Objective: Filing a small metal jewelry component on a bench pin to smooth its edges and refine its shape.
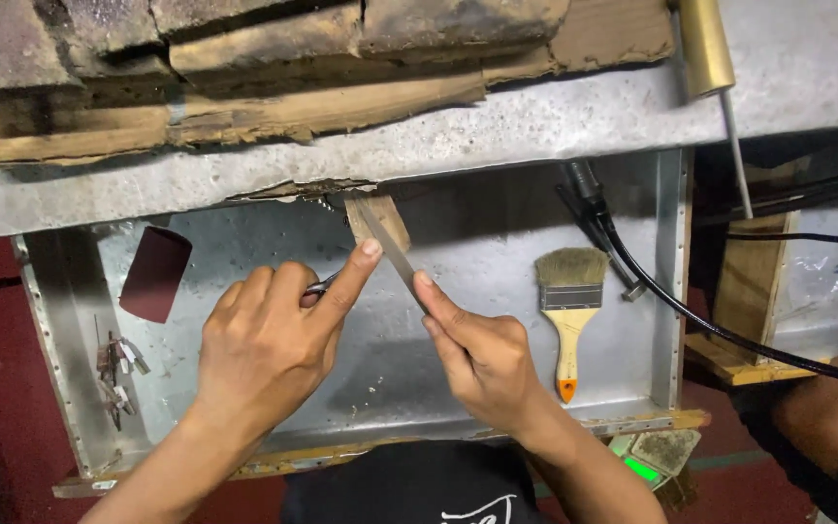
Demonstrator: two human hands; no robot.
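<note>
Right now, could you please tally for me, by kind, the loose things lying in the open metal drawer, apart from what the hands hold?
Paintbrush: 1
Sandpaper piece, dark red: 1
Bunch of small metal bits at the left wall: 1, too small to tell apart
Total: 3

Slim flat metal file [392, 250] slants against wooden block [380, 218].

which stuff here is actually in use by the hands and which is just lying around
In use:
- left hand, gripping a small metal tool
- right hand, fingers along a flat metal blade
- wooden block at the blade's tip

Lying about:
- paintbrush
- dark red sandpaper
- black cable
- metal clips
- metal tray
</note>
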